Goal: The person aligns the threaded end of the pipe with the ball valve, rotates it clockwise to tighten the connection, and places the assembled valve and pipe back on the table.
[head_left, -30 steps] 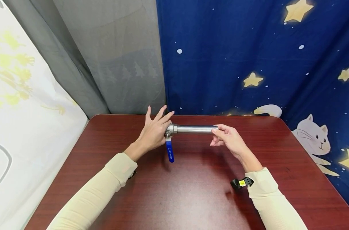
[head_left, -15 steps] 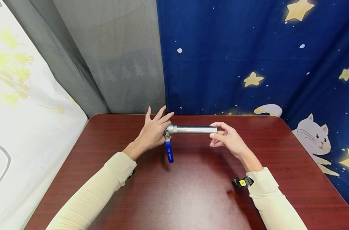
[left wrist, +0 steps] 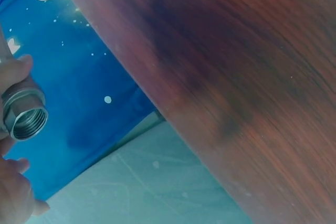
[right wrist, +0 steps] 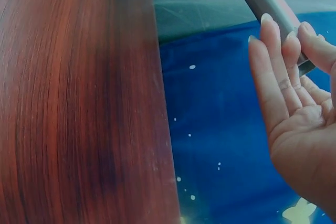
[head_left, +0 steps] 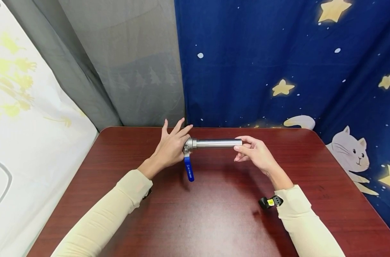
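A metal ball valve (head_left: 190, 144) with a blue lever handle (head_left: 189, 169) is joined to a shiny steel pipe (head_left: 215, 143) lying level above the table. My left hand (head_left: 172, 147) grips the valve body, its other fingers spread upward. The lever hangs down toward me. My right hand (head_left: 254, 152) pinches the pipe's right end between thumb and fingers. In the left wrist view the valve's threaded opening (left wrist: 29, 123) faces the camera, beside the fingers. The right wrist view has the pipe (right wrist: 273, 11) ending at the fingertips (right wrist: 268, 22).
The dark red wooden table (head_left: 195, 221) spreads beneath both hands. Behind its far edge hang a grey curtain (head_left: 134, 53) and a blue star-patterned curtain (head_left: 246, 64). A white cloth (head_left: 28, 125) hangs at the left side.
The right thumb and fingers have loosened and shifted slightly on the pipe's end, and they now pinch it with the end showing. The left hand and valve have hardly moved.
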The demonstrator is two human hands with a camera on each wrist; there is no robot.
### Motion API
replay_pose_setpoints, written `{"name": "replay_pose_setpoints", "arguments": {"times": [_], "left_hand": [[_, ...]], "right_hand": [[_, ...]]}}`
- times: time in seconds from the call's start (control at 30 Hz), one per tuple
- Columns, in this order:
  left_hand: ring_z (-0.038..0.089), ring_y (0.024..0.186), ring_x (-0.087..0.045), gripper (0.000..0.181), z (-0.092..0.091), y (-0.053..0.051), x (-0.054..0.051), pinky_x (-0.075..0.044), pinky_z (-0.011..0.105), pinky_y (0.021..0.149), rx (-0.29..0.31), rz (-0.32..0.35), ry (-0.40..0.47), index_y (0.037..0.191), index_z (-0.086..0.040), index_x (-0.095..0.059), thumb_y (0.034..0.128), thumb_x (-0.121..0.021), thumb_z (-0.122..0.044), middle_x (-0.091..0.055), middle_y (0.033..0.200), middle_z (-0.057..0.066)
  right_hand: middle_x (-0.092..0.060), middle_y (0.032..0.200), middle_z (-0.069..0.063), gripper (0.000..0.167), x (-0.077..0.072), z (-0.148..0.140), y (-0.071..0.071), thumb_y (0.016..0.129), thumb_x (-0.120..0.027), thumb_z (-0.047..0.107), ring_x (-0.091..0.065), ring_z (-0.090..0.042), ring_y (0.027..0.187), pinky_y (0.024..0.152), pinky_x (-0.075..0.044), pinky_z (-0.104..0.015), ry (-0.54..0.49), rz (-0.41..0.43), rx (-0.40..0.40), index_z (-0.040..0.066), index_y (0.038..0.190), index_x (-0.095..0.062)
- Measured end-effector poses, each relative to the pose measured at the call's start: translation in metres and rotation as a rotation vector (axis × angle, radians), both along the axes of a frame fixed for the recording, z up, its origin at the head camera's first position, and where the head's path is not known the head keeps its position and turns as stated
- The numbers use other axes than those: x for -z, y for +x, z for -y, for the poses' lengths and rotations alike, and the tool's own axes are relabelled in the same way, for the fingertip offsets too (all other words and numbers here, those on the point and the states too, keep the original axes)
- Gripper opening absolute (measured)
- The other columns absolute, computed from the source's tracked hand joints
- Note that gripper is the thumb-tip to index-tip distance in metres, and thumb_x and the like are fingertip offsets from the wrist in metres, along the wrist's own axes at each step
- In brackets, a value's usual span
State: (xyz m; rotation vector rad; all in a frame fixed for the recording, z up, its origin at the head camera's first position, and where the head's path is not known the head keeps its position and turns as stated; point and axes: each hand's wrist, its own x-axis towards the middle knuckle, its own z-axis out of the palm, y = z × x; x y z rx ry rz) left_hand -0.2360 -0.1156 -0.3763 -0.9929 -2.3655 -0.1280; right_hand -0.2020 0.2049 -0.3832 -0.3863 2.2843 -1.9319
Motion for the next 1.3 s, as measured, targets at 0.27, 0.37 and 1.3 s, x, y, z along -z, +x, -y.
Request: {"name": "replay_pose_setpoints", "arguments": {"times": [0.27,0.37,1.3], "left_hand": [[0.032,0.143,-0.03,0.038,0.002,0.0,0.0,-0.016,0.075,0.105,-0.035,0.113,-0.018,0.09,-0.011,-0.067,0.0639,-0.087,-0.029,-0.053,0.143,0.006],[0.033,0.143,-0.029,0.037,0.002,-0.001,0.0,-0.016,0.075,0.105,-0.036,0.126,-0.027,0.091,-0.011,-0.068,0.0641,-0.087,-0.029,-0.052,0.143,0.006],[0.039,0.147,-0.017,0.032,-0.002,-0.013,0.022,-0.009,0.075,0.106,-0.214,0.363,-0.23,0.104,-0.015,-0.074,0.0755,-0.076,-0.027,-0.038,0.153,0.012]], "right_hand": [[-0.069,0.075,-0.012,0.04,0.004,0.002,-0.002,0.085,-0.075,0.01,-0.072,-0.032,0.069,0.064,-0.058,-0.037,0.177,-0.1,0.022,0.0,0.119,-0.058],[-0.069,0.071,-0.01,0.039,0.004,0.004,-0.003,0.082,-0.077,0.01,-0.072,-0.026,0.067,0.059,-0.054,-0.029,0.296,-0.137,0.051,0.006,0.115,-0.059],[-0.045,0.146,-0.017,0.038,0.025,0.011,-0.027,0.082,-0.076,0.035,-0.038,-0.033,0.138,0.098,-0.04,-0.06,0.976,-0.385,0.016,0.015,0.114,-0.072]]}}
